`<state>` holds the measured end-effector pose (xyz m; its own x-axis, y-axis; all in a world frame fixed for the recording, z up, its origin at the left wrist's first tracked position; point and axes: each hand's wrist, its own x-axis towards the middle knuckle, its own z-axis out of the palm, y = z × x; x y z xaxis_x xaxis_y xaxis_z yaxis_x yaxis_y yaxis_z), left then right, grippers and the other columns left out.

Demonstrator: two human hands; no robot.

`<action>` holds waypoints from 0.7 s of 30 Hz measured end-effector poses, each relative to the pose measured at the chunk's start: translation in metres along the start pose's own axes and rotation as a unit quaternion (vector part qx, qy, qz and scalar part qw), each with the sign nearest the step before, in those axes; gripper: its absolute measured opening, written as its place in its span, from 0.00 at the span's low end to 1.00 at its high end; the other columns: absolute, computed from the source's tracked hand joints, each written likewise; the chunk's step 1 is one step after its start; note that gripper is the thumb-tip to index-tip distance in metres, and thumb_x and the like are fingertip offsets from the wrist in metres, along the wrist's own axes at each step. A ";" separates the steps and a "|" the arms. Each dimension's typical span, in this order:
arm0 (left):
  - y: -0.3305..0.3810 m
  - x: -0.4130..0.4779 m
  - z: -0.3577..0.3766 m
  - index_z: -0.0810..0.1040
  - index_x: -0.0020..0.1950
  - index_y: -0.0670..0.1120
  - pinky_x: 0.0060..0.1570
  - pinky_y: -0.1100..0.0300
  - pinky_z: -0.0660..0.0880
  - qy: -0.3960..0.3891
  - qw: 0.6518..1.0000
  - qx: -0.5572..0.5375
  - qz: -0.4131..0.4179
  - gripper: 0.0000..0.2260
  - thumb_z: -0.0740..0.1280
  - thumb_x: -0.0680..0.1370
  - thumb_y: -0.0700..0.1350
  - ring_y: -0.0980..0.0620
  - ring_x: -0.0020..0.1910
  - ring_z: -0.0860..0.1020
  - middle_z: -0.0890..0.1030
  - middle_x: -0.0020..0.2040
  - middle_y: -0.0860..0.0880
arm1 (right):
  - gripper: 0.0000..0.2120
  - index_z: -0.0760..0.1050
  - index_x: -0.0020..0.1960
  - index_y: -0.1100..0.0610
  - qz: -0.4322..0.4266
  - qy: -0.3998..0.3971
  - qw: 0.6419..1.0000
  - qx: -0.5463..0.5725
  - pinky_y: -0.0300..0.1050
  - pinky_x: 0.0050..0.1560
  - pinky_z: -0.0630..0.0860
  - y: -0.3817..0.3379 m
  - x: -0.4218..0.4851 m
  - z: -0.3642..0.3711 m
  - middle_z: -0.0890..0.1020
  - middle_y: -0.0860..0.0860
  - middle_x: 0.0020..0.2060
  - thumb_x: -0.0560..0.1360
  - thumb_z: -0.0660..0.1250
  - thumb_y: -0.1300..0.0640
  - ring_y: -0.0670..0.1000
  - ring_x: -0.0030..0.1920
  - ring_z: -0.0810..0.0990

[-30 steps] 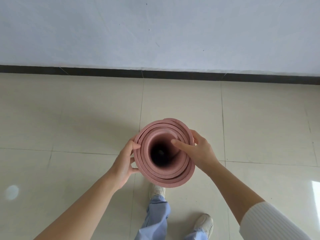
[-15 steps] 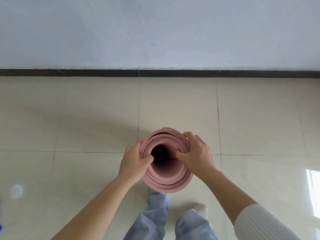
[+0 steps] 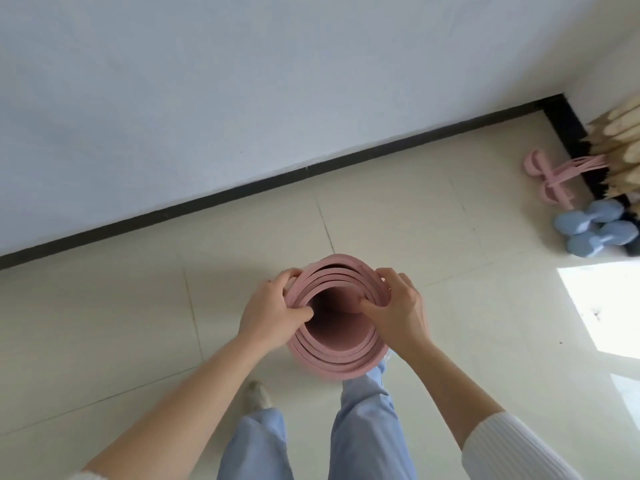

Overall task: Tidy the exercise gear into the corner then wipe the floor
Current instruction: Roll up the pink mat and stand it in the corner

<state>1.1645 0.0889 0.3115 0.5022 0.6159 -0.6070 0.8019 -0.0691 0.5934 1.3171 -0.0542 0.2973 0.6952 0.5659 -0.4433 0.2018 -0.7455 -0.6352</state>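
A rolled pink exercise mat (image 3: 341, 355) stands on end in front of me, its open top facing the camera. My left hand (image 3: 268, 315) grips the left side of the roll's rim, thumb inside and fingers curled over the outer layers. On the right side of the rim my right hand (image 3: 394, 306) grips the same way. At the far right, near the room's corner, lie a pink pedal resistance puller (image 3: 554, 176) and two light blue dumbbells (image 3: 597, 230).
A white wall with a black skirting board (image 3: 311, 168) runs across the back and turns at the corner (image 3: 554, 105) at the upper right. Pale bristles of a broom (image 3: 623, 147) lean there. A bright sunlit patch (image 3: 606, 306) lies on the tiled floor.
The view has swung to the right, bringing the corner, dumbbells and pink puller into sight. Both hands keep their grip on the mat's rim, and my legs have stepped.
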 end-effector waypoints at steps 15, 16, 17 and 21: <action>0.394 0.139 0.138 0.73 0.55 0.53 0.36 0.66 0.71 -0.041 0.991 -0.046 0.119 0.18 0.72 0.67 0.44 0.62 0.40 0.76 0.77 0.41 0.60 | 0.14 0.73 0.54 0.46 0.003 0.156 0.988 -0.015 0.40 0.36 0.67 0.080 0.182 -0.362 0.74 0.46 0.43 0.69 0.70 0.52 0.49 0.42 0.73; 0.417 0.155 0.145 0.73 0.55 0.53 0.37 0.66 0.71 -0.047 0.990 -0.042 0.127 0.18 0.72 0.67 0.44 0.63 0.41 0.76 0.77 0.41 0.60 | 0.14 0.73 0.54 0.46 0.004 0.168 0.986 -0.016 0.41 0.37 0.68 0.085 0.199 -0.381 0.74 0.47 0.43 0.69 0.70 0.52 0.49 0.42 0.74; 0.439 0.172 0.153 0.74 0.55 0.54 0.38 0.65 0.73 -0.055 0.989 -0.040 0.133 0.18 0.72 0.67 0.45 0.62 0.41 0.77 0.78 0.42 0.60 | 0.14 0.74 0.53 0.47 0.004 0.177 0.984 -0.018 0.42 0.37 0.68 0.090 0.217 -0.399 0.75 0.47 0.43 0.69 0.70 0.52 0.49 0.42 0.73; 0.526 0.242 0.186 0.74 0.55 0.55 0.42 0.58 0.77 -0.095 0.983 -0.028 0.156 0.19 0.72 0.67 0.46 0.56 0.43 0.80 0.80 0.46 0.56 | 0.17 0.74 0.58 0.49 0.033 0.208 0.977 -0.017 0.34 0.36 0.64 0.111 0.292 -0.462 0.74 0.45 0.47 0.71 0.71 0.55 0.48 0.44 0.73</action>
<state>1.7678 0.0559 0.3780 0.7769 0.4141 -0.4744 0.5821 -0.1850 0.7918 1.8611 -0.1341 0.3894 0.9267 0.3287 -0.1822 0.1644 -0.7904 -0.5901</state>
